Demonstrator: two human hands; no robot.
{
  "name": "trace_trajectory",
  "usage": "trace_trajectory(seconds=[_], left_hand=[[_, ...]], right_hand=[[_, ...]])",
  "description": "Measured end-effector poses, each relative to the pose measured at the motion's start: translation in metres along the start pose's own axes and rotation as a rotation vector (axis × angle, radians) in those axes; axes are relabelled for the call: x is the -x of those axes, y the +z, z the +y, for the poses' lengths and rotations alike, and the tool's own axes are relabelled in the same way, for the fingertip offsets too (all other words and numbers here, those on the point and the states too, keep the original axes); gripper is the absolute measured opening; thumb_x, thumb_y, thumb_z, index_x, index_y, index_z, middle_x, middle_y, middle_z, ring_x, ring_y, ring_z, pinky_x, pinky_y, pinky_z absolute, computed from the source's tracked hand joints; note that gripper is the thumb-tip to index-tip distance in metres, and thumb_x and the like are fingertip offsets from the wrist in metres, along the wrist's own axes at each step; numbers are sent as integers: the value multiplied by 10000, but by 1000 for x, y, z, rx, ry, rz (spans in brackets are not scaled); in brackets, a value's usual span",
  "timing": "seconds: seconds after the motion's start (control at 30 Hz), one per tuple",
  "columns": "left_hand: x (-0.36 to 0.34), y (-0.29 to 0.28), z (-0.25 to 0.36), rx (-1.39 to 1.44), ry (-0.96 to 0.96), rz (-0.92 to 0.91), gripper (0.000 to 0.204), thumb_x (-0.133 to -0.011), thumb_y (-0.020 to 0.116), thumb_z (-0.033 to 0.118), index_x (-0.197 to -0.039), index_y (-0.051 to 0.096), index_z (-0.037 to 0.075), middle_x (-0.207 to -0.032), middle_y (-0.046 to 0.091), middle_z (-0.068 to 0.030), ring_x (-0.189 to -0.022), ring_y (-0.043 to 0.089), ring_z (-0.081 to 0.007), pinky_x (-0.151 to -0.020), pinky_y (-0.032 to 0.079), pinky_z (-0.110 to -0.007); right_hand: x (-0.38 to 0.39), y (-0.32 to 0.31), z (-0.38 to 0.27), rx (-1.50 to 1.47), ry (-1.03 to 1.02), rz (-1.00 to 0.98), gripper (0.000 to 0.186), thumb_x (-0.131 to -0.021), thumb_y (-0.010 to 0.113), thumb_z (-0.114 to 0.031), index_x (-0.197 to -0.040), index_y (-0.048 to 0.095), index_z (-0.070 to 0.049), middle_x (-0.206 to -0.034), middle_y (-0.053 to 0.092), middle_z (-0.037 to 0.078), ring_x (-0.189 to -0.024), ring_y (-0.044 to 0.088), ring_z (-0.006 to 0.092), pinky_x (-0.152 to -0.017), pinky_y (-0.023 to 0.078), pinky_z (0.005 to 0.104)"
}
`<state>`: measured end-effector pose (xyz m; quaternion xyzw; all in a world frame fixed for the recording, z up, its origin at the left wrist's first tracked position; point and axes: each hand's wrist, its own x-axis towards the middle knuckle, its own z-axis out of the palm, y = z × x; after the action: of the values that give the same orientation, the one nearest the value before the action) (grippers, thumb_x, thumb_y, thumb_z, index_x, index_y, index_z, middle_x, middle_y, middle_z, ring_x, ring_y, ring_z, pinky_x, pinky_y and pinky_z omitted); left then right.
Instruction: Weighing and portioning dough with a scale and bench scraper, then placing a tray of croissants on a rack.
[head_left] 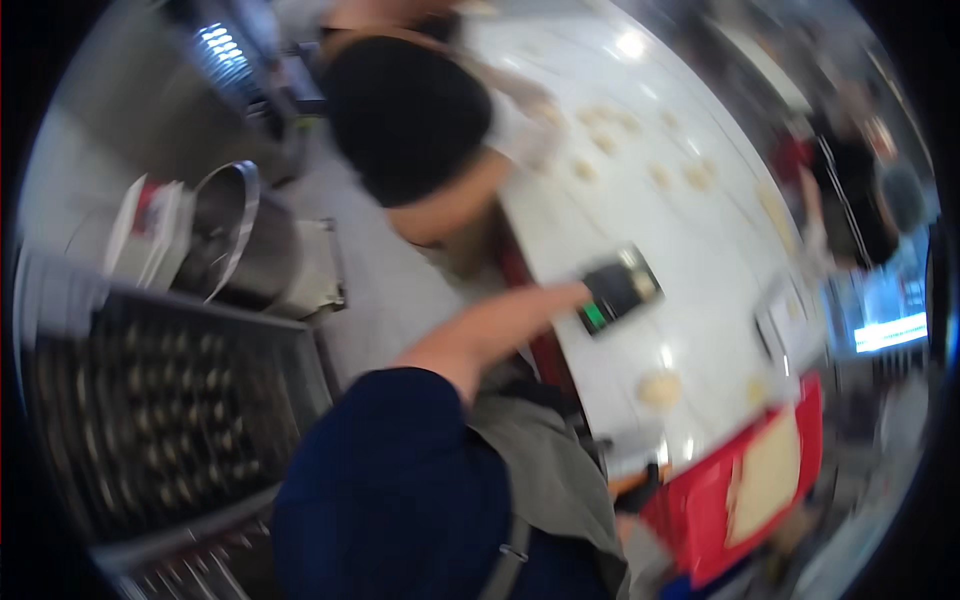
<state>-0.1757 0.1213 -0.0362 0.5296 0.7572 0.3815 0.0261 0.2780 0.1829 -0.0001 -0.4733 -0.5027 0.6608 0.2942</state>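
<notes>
Head view, blurred by motion and tilted: one arm in a dark blue sleeve [400, 480] reaches from the lower middle toward a white bench [690, 250]. Which arm it is cannot be told for sure; it reads as the left hand [520, 315], stretched flat with fingers extended, open rather than gripping, its fingertips at or just beside a small dark digital scale [618, 290] with a green lit patch. The scale sits near the bench's near edge. The right hand is not in view.

A lump of pale dough [658, 388] lies on the bench below the scale, with more small dough pieces [600, 140] scattered farther along. A co-worker in a black cap [405, 115] bends over the bench just beyond the reaching arm. A dark perforated tray [160, 400] and a metal mixing bowl [235, 240] stand to the left.

Risks, as a judgement: the scale is close to the edge, so a hasty push could slide it off; the reaching arm could bump the co-worker, who is close.
</notes>
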Motion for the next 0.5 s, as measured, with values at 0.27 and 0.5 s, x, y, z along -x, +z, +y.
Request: trace_trajectory(seconds=[0.27,0.5], left_hand=[[0,-102,33,1190,-610,268,369,-950,604,107,-1316,628,70,-1150,646,-75,-1009,597,-156,-854,514,-298],[-18,-131,49,1043,-678,105,318,-915,648,100,-1228,698,86,-1027,685,-55,-802,585,-119,-697,473,-234]], right_hand=[[12,-9,14,-111,47,444,274,-873,597,-210,-1070,591,-19,-954,597,84,-885,569,208,-840,457,336],[25,-32,17,-206,55,226,264,-853,675,-189,-1054,635,-21,-901,590,39,-855,560,184,-831,436,303]])
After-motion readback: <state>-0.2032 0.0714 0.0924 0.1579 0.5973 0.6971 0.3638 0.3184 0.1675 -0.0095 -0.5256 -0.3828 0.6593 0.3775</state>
